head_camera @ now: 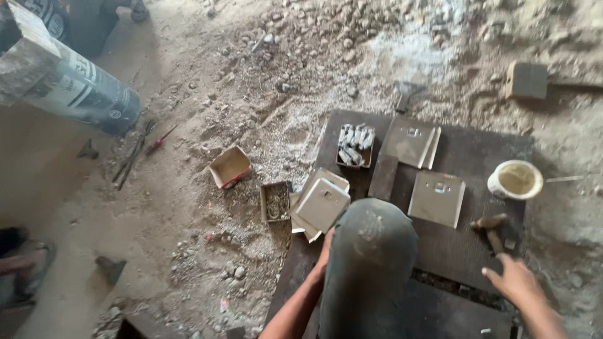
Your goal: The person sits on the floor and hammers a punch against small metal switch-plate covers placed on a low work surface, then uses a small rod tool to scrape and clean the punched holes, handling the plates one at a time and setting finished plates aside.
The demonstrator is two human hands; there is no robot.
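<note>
The right hand point(516, 280) hovered just below a hammer point(492, 227) that lay on the dark tabletop point(483, 150), its fingers spread loosely and its grip holding nothing; it looked close to the handle, though whether it touched could not be told from this angle. The left hand point(325, 250) was mostly hidden behind the person's raised knee point(369, 263), near a stack of square metal plates point(320, 204) at the board's left edge, and its grip could not be made out. More plates sat on the tabletop: one pair near the top point(411, 141) and a single plate point(437, 198) in the middle. A small box of silvery pieces point(355, 145) stood beside them, and a white bowl point(515, 179) sat to the right, just above the hammer. On the dirt floor to the left lay an open cardboard box point(230, 166) and a little tray of small parts point(275, 201).
</note>
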